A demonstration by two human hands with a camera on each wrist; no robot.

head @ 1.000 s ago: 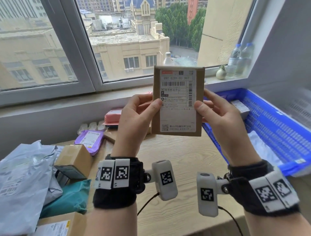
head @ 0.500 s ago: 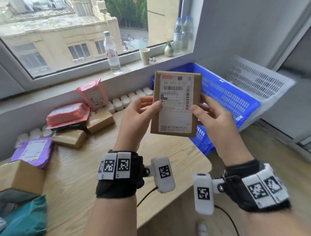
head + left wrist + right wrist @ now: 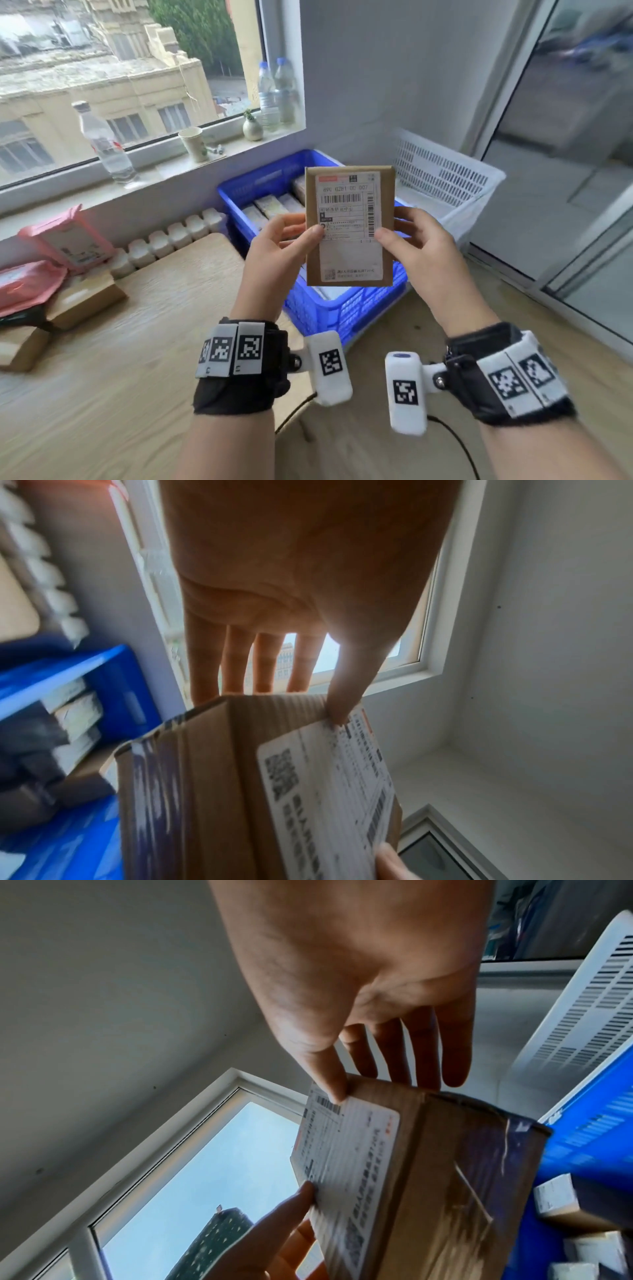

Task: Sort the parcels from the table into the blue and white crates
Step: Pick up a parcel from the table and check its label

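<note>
I hold a flat brown cardboard parcel [image 3: 349, 226] upright in the air, its white shipping label facing me. My left hand [image 3: 291, 240] pinches its left edge, thumb on the label and fingers behind. My right hand [image 3: 407, 236] pinches the right edge the same way. The parcel [image 3: 260, 785] fills the lower part of the left wrist view, and the parcel [image 3: 421, 1172] shows with tape on its side in the right wrist view. Below and behind it stands the blue crate [image 3: 346, 311] with several small boxes inside. The white crate [image 3: 445, 178] sits behind it against the wall.
The wooden table [image 3: 120, 359] lies to the left, carrying pink mailers [image 3: 30, 284] and brown boxes [image 3: 85, 301] near the wall. The windowsill holds a water bottle [image 3: 102, 144], a paper cup [image 3: 193, 144], a small vase [image 3: 252, 126] and more bottles [image 3: 277, 96]. A glass door [image 3: 582, 171] stands at right.
My view and both hands have swung right with the parcel, from over the table to above the blue crate. The white crate has come into view. The grip on the parcel is unchanged.
</note>
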